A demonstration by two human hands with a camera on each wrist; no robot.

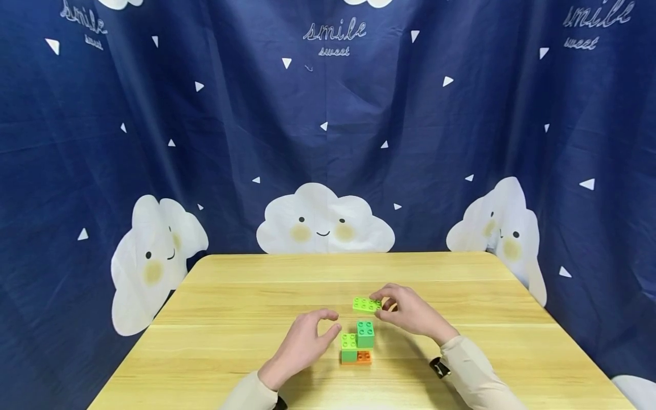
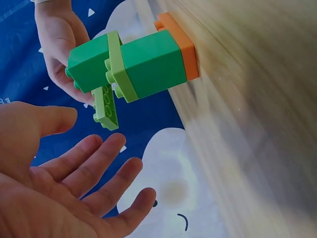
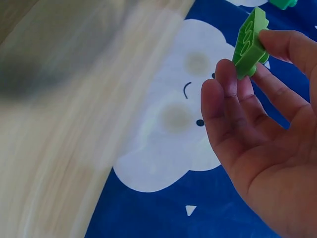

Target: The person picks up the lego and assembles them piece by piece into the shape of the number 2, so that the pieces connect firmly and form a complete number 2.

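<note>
My right hand (image 1: pixel 407 310) pinches a flat lime-green toy brick (image 1: pixel 365 304) between thumb and fingertips. The brick's hollow, ringed underside shows in the right wrist view, and its studs in the head view. Nearer me stands a small stack: an orange flat brick (image 1: pixel 364 358) at the bottom, a green block (image 2: pixel 153 58) on it, a lime flat brick (image 2: pixel 120 69) above that, and another green block (image 1: pixel 365 336) on top, offset to the right. My left hand (image 1: pixel 303 341) is held left of the stack, thumb and fingers apart, with nothing in it.
Everything stands on a light wooden table (image 1: pixel 246 296) with rounded far corners. Behind it and along both sides hangs a dark blue curtain (image 1: pixel 230 142) with white triangles and smiling clouds.
</note>
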